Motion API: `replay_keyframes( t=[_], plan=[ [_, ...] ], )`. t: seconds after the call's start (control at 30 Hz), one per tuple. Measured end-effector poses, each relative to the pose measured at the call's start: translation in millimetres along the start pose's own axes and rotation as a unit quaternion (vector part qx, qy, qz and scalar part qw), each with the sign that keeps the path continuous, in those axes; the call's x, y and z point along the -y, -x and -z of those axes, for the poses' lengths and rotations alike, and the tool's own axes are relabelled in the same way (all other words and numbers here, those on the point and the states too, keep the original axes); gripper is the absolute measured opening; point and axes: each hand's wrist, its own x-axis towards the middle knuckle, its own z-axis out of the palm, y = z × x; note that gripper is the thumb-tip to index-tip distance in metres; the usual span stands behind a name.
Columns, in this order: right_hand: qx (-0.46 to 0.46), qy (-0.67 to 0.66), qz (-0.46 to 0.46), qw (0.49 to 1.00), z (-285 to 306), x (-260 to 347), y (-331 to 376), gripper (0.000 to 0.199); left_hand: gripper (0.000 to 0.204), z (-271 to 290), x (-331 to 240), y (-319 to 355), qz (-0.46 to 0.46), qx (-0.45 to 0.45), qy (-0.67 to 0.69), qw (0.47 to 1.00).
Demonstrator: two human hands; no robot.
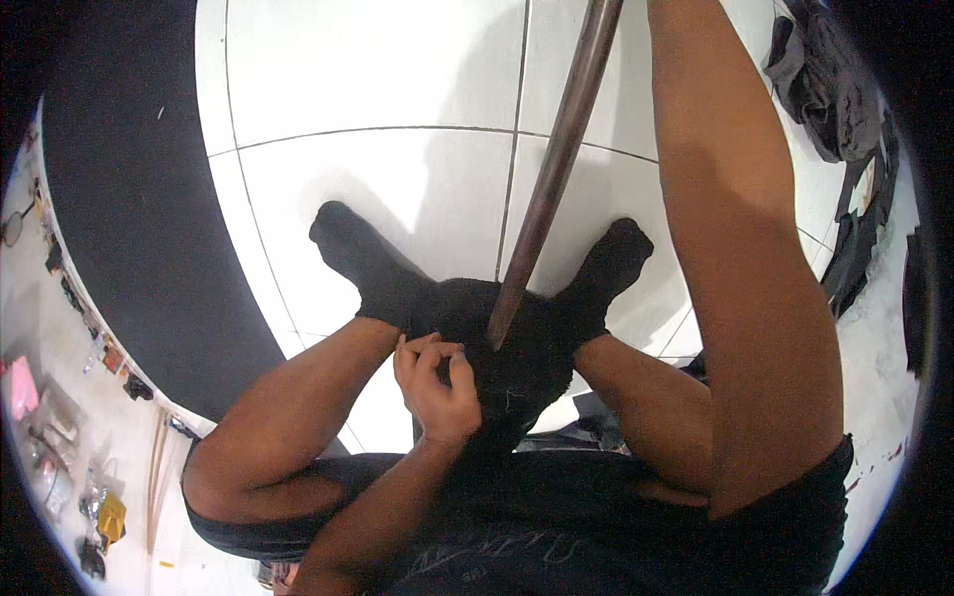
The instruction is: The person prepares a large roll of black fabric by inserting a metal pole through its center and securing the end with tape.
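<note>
- The person sat on a white tiled floor with both knees bent, feet in black socks pointing away toward the far side.
- The left hand was at the middle of the view, its fingers curled in and pinched on the near edge of a bundle of black fabric that lay between the legs.
- That grip was nearly closed; the fingertips pressed into the cloth, though exactly what part of it they gripped could not be made out against the dark material.
- The black fabric sat just beyond the left hand, between the two socked feet, touching the lower legs on both sides.
- A long brown rod, looking like metal, ran from the far top edge down toward the near side, and its lower end rested on or in the black fabric.
- The right arm reached upward along the right side and left the view at the top edge, so the right hand was out of sight and its grip could not be told.
- The left sock lay to the far left of the fabric, the right sock to the far right.
- A heap of grey and dark clothing lay at the far right on the floor.
- A black mat or surface covered the left side, with small scattered items beyond it at the left rim.
</note>
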Motion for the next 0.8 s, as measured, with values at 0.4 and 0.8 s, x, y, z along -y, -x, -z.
replay_keyframes(
  t=[0.4,0.8],
  plan=[
    [-0.320,0.463,0.063,0.824,0.0,-39.3,-11.7,0.029,0.032,5.0,-60.2,-109.5,-0.100,0.001,0.066,0.993],
    [-0.339,0.448,0.043,0.826,-15.9,-54.0,-16.1,0.037,0.043,-65.1,-165.4,-266.9,0.017,0.407,0.406,0.818]
  ],
)
